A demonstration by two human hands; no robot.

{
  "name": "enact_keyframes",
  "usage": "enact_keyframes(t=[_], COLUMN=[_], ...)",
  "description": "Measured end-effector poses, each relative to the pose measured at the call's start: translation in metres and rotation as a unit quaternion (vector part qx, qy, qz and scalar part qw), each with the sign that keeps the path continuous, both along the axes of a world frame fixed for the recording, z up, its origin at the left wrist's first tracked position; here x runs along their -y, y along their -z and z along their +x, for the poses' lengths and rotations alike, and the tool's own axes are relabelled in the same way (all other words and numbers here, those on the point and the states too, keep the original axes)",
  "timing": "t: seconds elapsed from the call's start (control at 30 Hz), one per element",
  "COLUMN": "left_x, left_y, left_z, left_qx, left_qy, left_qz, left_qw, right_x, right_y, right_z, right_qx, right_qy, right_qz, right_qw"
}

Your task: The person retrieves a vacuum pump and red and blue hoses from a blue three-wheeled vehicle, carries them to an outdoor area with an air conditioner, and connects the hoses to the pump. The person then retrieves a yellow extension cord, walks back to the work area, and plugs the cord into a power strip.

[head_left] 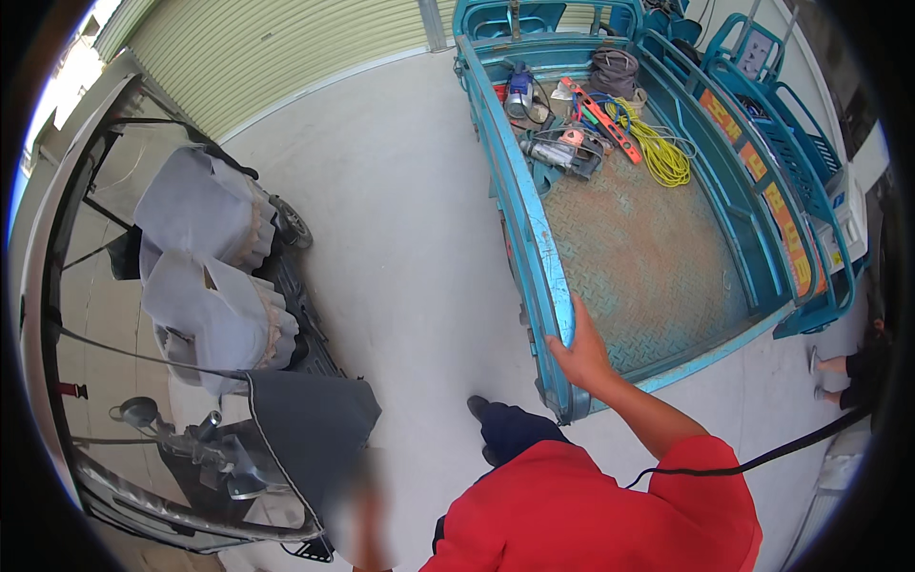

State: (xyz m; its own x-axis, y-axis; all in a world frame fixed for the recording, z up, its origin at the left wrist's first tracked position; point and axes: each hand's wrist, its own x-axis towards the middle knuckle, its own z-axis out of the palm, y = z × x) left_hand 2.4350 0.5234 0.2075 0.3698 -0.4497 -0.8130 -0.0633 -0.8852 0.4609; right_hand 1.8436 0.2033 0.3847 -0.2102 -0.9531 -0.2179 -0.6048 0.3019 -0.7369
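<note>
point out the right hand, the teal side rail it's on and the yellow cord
Right hand (583, 353): head view, on the back of the hand.
Teal side rail (523, 191): head view, about midway along its top.
Yellow cord (660, 151): head view, on the middle of the bundle.

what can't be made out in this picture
All head view:
Left hand: smeared by blur near the lower edge, fingers unclear.
Right hand: palm hidden against the blue cart rail.
Bystander: upper body lost in the dark right rim.
Grey covers: hide whatever lies beneath.
</note>
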Motion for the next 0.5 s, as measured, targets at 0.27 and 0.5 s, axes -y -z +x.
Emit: enact_keyframes(t=[0.27,0.5], left_x=[0.19,0.284], left_y=[0.025,0.043], left_z=[0.116,0.144], left_qx=[0.004,-0.031], left_qy=[0.181,0.319], left_qz=[-0.053,0.173], left_qw=[0.982,0.931], right_x=[-0.054,-0.002], right_y=[0.003,0.048], right_z=[-0.023,-0.043], right_qx=[0.125,0.131], right_qy=[0.165,0.234], right_qz=[0.068,-0.038], right_qw=[0.976,0.963])
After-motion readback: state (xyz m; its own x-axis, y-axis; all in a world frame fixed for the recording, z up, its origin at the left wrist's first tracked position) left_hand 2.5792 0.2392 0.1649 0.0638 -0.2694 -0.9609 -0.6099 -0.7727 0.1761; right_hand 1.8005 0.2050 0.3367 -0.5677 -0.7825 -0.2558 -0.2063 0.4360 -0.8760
